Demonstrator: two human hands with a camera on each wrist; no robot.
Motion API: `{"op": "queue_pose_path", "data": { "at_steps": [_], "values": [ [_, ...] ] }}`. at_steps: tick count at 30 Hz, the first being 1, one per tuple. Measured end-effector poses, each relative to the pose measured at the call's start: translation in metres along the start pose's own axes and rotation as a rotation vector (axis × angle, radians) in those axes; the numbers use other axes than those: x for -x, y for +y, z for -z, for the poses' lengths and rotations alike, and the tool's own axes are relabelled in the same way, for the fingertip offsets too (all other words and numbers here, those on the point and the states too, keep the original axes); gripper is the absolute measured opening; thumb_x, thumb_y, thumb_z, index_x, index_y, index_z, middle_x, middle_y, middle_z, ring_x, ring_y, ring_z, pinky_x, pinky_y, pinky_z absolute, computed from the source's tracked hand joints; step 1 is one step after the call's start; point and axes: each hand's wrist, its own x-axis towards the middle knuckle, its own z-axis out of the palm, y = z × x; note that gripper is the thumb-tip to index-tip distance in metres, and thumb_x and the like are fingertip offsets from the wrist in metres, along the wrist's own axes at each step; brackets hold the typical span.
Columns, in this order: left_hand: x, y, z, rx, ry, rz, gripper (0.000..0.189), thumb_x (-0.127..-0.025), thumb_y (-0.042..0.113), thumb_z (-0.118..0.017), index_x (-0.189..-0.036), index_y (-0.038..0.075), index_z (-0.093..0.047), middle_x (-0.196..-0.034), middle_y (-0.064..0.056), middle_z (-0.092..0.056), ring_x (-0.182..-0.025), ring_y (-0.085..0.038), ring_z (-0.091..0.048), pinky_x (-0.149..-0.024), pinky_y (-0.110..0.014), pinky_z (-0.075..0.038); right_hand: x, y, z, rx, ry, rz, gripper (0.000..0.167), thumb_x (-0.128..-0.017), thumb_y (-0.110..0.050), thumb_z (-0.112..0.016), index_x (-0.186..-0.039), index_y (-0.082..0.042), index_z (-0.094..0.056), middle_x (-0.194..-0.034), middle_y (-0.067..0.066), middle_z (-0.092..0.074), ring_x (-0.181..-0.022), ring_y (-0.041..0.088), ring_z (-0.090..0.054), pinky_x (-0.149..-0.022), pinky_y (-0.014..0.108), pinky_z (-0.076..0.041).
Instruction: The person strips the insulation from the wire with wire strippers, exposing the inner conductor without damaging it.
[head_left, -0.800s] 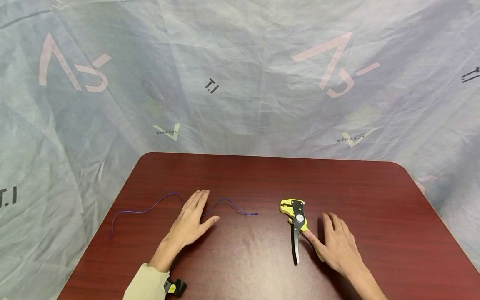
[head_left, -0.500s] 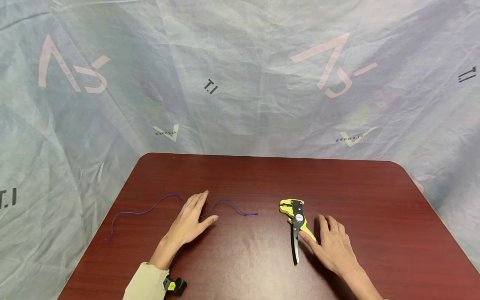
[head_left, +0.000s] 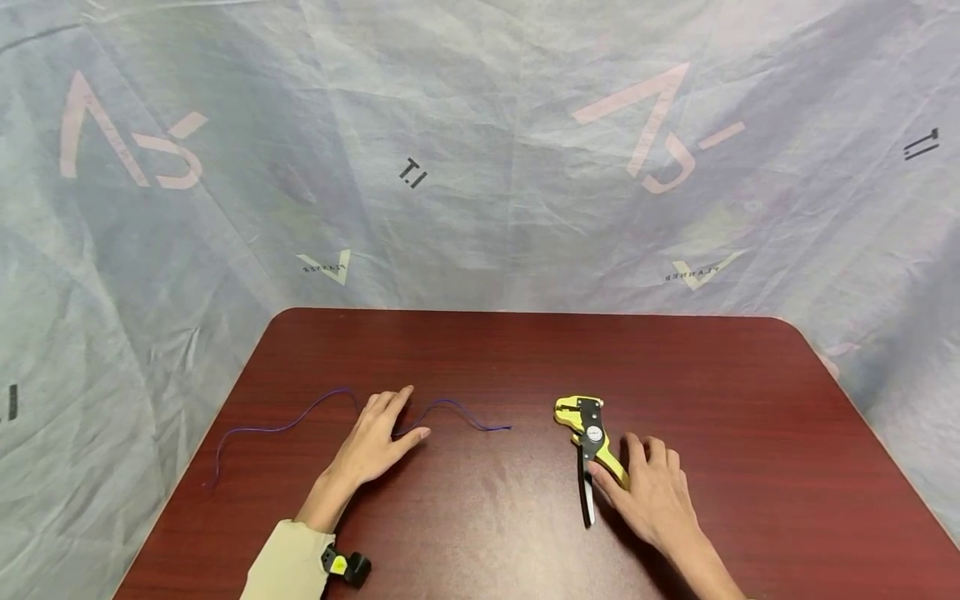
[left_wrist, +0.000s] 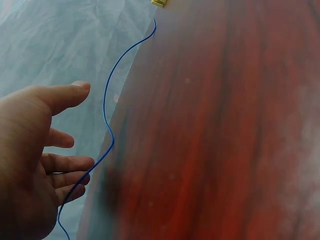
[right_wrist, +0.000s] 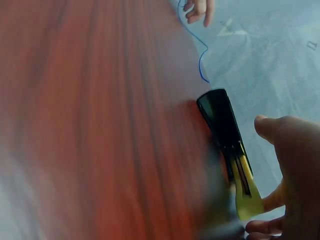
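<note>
Over the middle of a thin blue wire (head_left: 281, 427) is my left hand (head_left: 371, 442), its fingers extended and thumb spread. In the left wrist view the wire (left_wrist: 106, 100) passes across the fingertips, which are not curled round it. A yellow and black wire stripper (head_left: 592, 433) lies on the table in front of my right hand (head_left: 651, 496). That hand is spread at the yellow handle, thumb by the gap between the handles and the other fingers on the handle's far side. In the right wrist view the thumb stands apart from the stripper (right_wrist: 220, 117); whether the other fingers touch it I cannot tell.
The dark red wooden table (head_left: 487, 358) has rounded far corners. A printed grey-white sheet (head_left: 480, 167) hangs behind it and at both sides. On my left wrist is a strapped black camera (head_left: 352, 568).
My right hand has moved left, its thumb sliding from the yellow handle toward the gap between the handles. The left hand stays over the wire. The head view has shifted slightly.
</note>
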Motion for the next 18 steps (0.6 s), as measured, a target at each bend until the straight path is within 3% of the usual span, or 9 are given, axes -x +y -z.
{"op": "queue_pose_path", "data": {
  "at_steps": [11,18],
  "values": [
    [-0.002,-0.006,-0.007,0.012,-0.007,0.011,0.071,-0.090,0.039,-0.073,-0.146,0.004,-0.049,-0.130,-0.017,-0.061,-0.119,-0.032,-0.052,-0.101,-0.056,-0.043,0.003,-0.005,-0.006,-0.028,0.025,-0.042,0.072,-0.090,-0.058,-0.064,-0.130,0.001,-0.055,-0.117,0.029,-0.054,-0.101,0.047,-0.050,-0.076,0.057,-0.045],
    [-0.007,-0.008,-0.014,0.029,0.035,0.014,0.067,-0.087,0.037,-0.076,-0.142,0.005,-0.054,-0.122,-0.014,-0.061,-0.112,-0.031,-0.050,-0.093,-0.052,-0.041,0.005,-0.009,-0.009,-0.025,0.018,-0.050,0.074,-0.088,-0.062,-0.064,-0.129,0.000,-0.056,-0.117,0.028,-0.053,-0.103,0.046,-0.050,-0.076,0.056,-0.045]
  ]
}}
